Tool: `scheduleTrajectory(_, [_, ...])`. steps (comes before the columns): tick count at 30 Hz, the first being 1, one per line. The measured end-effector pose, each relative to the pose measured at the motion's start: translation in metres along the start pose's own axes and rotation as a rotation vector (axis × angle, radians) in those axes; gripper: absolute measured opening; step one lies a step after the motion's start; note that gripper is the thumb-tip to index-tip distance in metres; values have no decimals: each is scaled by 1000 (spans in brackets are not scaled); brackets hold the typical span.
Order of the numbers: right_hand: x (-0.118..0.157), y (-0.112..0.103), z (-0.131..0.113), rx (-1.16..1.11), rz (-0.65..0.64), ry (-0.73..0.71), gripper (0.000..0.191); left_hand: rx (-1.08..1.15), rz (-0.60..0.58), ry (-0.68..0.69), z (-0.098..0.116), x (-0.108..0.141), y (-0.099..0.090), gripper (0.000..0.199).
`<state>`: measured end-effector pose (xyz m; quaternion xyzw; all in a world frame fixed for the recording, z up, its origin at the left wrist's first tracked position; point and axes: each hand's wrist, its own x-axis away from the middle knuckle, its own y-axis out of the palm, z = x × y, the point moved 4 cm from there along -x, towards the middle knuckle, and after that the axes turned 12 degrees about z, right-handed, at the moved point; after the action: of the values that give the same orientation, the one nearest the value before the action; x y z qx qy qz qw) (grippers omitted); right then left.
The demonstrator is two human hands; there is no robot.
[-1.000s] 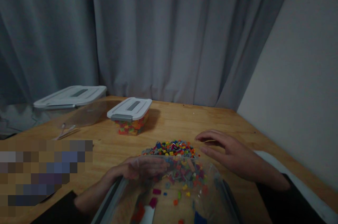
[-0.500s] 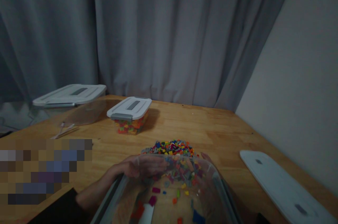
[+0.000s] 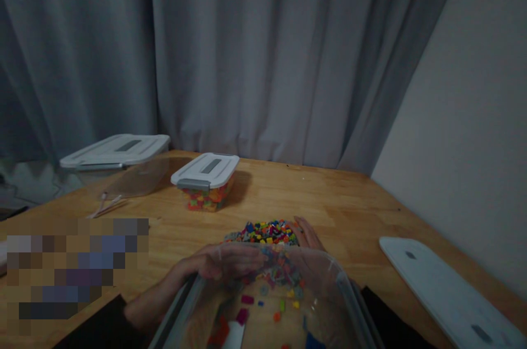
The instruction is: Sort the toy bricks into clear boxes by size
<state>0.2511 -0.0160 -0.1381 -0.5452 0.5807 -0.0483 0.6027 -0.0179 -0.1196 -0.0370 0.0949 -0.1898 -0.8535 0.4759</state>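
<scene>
A clear plastic box [image 3: 329, 275] with grey edges stands close in front of me, a few loose bricks showing in it or through it. Just beyond its far rim lies a heap of small multicoloured toy bricks [image 3: 267, 231]. My left hand [image 3: 230, 262] is at the box's far side, flat, with fingers stretched out towards the heap; part of it shows through the plastic. On the heap's right edge my right hand [image 3: 307, 235] rests with its fingers apart, touching bricks. The lower part of that hand is behind the box wall.
A small lidded box of bricks [image 3: 208, 195] stands behind the heap on the left. Further left is a larger clear box with a white lid [image 3: 123, 148]. A loose white lid [image 3: 447, 288] lies on the right of the wooden table [image 3: 321, 195]. The left front area is pixelated.
My right hand has come up from behind the box onto the right side of the brick heap, its fingers now visible. My left hand stays nearly in place. The view has shifted slightly.
</scene>
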Motion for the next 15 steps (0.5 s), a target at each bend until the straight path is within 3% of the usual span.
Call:
scheduleTrajectory(3, [-12,-17,-3,-96,120,126,49,2,33,24,6,8,10,62])
scheduleTrajectory(7, [-11,-66,-2,-179,209,251,43,37,47,20,10,11,16,64])
scheduleTrajectory(10, [-5,-92,-7,-270,62,306,40,23,96,-22,9,8,13,59])
scheduleTrajectory(15, [-4,-116,-39,-353,-213,199,31,30,115,-49,10,1,9,53])
